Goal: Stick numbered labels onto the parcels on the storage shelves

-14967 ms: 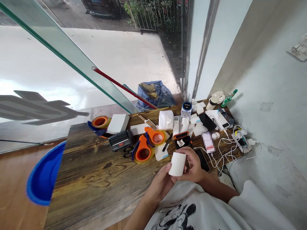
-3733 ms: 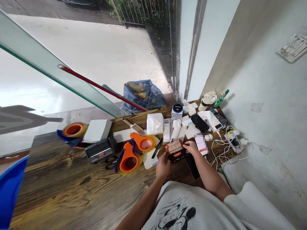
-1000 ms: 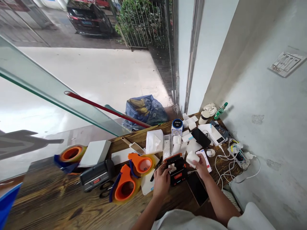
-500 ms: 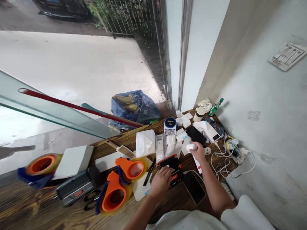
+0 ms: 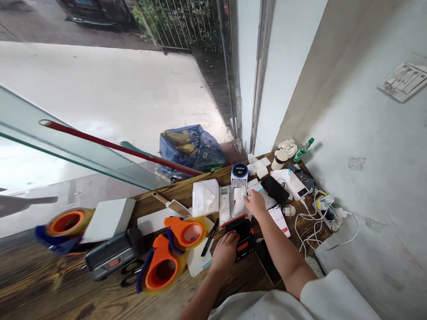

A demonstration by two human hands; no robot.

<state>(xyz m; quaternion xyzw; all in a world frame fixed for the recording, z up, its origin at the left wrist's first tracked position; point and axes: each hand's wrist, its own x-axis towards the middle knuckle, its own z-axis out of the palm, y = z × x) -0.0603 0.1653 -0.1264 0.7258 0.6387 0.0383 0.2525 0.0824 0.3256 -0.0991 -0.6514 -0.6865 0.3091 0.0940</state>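
My left hand (image 5: 226, 252) grips the left side of a small black-and-orange device that looks like a label printer (image 5: 244, 242); its lid is raised. My right hand (image 5: 256, 203) reaches across the table, thumb and forefinger apart, its fingertips at the right edge of a white paper roll (image 5: 239, 194). The roll lies just in front of a round-topped payment box with a QR code (image 5: 239, 175). Beside the roll is a clear plastic packet (image 5: 226, 206). A pixelated patch covers small items right of my right forearm.
Orange-and-blue tape dispensers (image 5: 162, 266), a black pen (image 5: 209, 239), scissors (image 5: 131, 272) and a grey case (image 5: 113, 255) lie at the left. Phones, including a dark one (image 5: 274, 190), white cables (image 5: 302, 231), a paper cup (image 5: 279, 160) and a green bottle (image 5: 303, 150) are at the right.
My right hand has moved left, and the white roll it held is no longer seen in it. My left hand's fingers have drawn back slightly on the device. The view has shifted slightly.
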